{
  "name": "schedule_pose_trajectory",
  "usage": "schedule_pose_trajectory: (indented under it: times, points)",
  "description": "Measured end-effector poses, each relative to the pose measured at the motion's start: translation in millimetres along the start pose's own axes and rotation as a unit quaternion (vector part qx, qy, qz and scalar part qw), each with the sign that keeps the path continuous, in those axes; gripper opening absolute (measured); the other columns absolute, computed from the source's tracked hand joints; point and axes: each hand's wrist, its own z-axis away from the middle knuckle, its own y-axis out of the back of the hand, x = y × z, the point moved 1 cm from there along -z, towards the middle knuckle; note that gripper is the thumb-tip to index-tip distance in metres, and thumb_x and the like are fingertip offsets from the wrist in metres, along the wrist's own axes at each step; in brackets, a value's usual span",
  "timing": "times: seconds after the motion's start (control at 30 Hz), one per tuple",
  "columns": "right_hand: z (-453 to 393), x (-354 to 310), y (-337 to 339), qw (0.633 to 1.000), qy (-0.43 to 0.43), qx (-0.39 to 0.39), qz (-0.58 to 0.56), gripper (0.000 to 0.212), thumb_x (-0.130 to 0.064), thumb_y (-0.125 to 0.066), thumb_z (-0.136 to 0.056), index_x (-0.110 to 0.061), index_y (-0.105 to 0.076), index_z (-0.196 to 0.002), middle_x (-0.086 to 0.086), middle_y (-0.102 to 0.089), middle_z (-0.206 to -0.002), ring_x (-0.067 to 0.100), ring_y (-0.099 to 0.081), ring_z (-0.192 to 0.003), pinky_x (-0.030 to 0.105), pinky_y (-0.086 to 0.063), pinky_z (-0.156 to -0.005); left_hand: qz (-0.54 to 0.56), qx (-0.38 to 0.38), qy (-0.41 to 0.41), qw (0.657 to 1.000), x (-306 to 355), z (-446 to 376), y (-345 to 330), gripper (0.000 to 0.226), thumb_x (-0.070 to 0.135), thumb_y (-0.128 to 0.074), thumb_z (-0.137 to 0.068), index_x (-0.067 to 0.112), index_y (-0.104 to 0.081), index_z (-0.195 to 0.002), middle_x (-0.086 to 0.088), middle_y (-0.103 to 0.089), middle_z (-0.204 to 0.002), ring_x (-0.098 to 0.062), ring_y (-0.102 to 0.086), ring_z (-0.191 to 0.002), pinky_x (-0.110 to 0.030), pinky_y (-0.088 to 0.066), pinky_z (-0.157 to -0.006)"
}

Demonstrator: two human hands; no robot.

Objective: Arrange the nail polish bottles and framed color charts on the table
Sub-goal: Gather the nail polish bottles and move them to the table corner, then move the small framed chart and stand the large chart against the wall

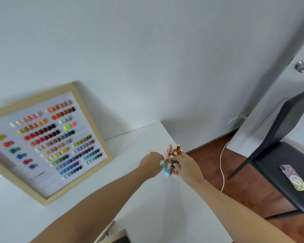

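A cluster of several nail polish bottles (172, 160) in teal, pink and red with gold caps stands near the far right corner of the white table (156, 204). My left hand (150, 163) is curled against the cluster's left side, touching the teal bottles. On the right side my right hand (186, 165) closes its fingers around the bottles. A wood-framed color chart (42, 141) with rows of nail swatches leans against the wall at the left. The corner of a second frame (112, 235) shows at the bottom edge.
The table's right edge drops to a wooden floor (209, 165) with a white cable (222, 165). A black chair (279, 165) at the right carries a phone (294, 178). A door with a metal knob (303, 65) is at the far right.
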Motion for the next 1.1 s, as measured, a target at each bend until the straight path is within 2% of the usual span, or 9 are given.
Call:
schedule_pose_trajectory:
  times: [0.13, 0.37, 0.47, 0.53, 0.63, 0.7, 0.8, 0.97, 1.1]
  points:
    - [-0.1, -17.0, 7.3, 0.999, 0.024, 0.022, 0.004, 0.026, -0.02, -0.049, -0.095, -0.02, -0.059, -0.118, 0.001, -0.059, -0.113, 0.019, -0.054, -0.106, 0.031, -0.051, -0.08, 0.016, 0.02, 0.008, 1.0, -18.1, 21.4, 18.8, 0.037, 0.023, -0.057, -0.091, 0.022, -0.059, -0.128, 0.001, -0.061, -0.126, -0.019, -0.053, -0.12, -0.032, -0.047, -0.099]
    - [21.5, -53.2, -5.8, 0.991, 0.121, 0.02, -0.061, 0.017, -0.01, -0.057, -0.091, -0.013, -0.066, -0.105, 0.003, -0.062, -0.116, 0.021, -0.038, -0.137, 0.028, -0.042, -0.099, 0.078, -0.002, 0.037, 0.996, -70.5, 96.9, 60.3, 0.039, 0.03, -0.065, -0.089, 0.022, -0.06, -0.127, 0.003, -0.069, -0.117, -0.015, -0.061, -0.106, -0.031, -0.05, -0.096]
    - [39.8, -71.2, -12.5, 0.982, 0.16, 0.006, -0.101, 0.019, -0.011, -0.061, -0.089, -0.017, -0.066, -0.107, -0.002, -0.064, -0.107, 0.013, -0.059, -0.108, 0.021, -0.045, -0.093, 0.116, -0.011, 0.071, 0.991, -101.1, 148.2, 77.0, 0.041, 0.033, -0.065, -0.089, 0.025, -0.059, -0.128, 0.005, -0.068, -0.119, -0.011, -0.06, -0.103, -0.029, -0.048, -0.098]
    - [55.5, -84.0, -15.8, 0.976, 0.17, -0.019, -0.133, 0.021, -0.012, -0.061, -0.089, -0.019, -0.066, -0.108, -0.003, -0.064, -0.104, 0.007, -0.061, -0.089, 0.02, -0.052, -0.081, 0.144, 0.0, 0.093, 0.985, -119.1, 188.2, 85.1, 0.039, 0.034, -0.065, -0.089, 0.026, -0.059, -0.127, 0.007, -0.068, -0.119, -0.008, -0.06, -0.102, -0.027, -0.047, -0.097]
    - [83.4, -99.1, -20.5, 0.972, 0.171, -0.048, -0.154, 0.022, -0.015, -0.06, -0.09, -0.021, -0.065, -0.111, -0.006, -0.064, -0.102, 0.003, -0.06, -0.083, 0.006, -0.048, -0.067, 0.204, 0.051, 0.124, 0.97, -141.0, 248.8, 91.9, 0.035, 0.031, -0.065, -0.089, 0.026, -0.062, -0.124, 0.008, -0.068, -0.115, -0.006, -0.062, -0.101, -0.022, -0.046, -0.091]
    - [103.2, -105.2, -24.9, 0.971, 0.159, -0.056, -0.168, 0.022, -0.016, -0.058, -0.092, -0.022, -0.065, -0.111, -0.007, -0.064, -0.101, 0.002, -0.061, -0.085, 0.005, -0.048, -0.065, 0.249, 0.091, 0.143, 0.953, -153.9, 287.9, 91.0, 0.033, 0.029, -0.065, -0.09, 0.025, -0.063, -0.123, 0.01, -0.068, -0.111, -0.006, -0.063, -0.1, -0.018, -0.048, -0.085]
    - [132.1, -110.6, -30.3, 0.971, 0.137, -0.052, -0.186, 0.02, -0.019, -0.054, -0.093, -0.022, -0.064, -0.111, -0.005, -0.067, -0.1, 0.006, -0.064, -0.086, 0.013, -0.053, -0.072, 0.302, 0.164, 0.173, 0.923, -170.6, 341.5, 80.3, 0.028, 0.028, -0.063, -0.092, 0.025, -0.066, -0.12, 0.008, -0.069, -0.109, -0.007, -0.065, -0.099, -0.021, -0.051, -0.081]
    - [184.6, -119.6, -42.7, 0.966, 0.085, -0.023, -0.243, 0.024, -0.026, -0.042, -0.097, -0.026, -0.06, -0.113, -0.009, -0.069, -0.091, 0.009, -0.07, -0.085, 0.032, -0.06, -0.078, 0.368, 0.29, 0.21, 0.858, -188.0, 412.3, 42.3, 0.025, 0.031, -0.059, -0.094, 0.026, -0.066, -0.118, 0.005, -0.072, -0.105, -0.009, -0.068, -0.1, -0.038, -0.053, -0.096]
    - [222.5, -130.6, -52.0, 0.962, 0.062, -0.017, -0.266, 0.045, -0.044, -0.031, -0.092, -0.033, -0.041, -0.134, 0.007, -0.067, -0.116, 0.019, -0.067, -0.102, 0.043, -0.054, -0.093, 0.388, 0.352, 0.225, 0.822, -189.5, 442.6, -3.6, 0.028, 0.033, -0.053, -0.097, 0.029, -0.06, -0.124, 0.005, -0.069, -0.11, -0.013, -0.066, -0.105, -0.04, -0.051, -0.099]
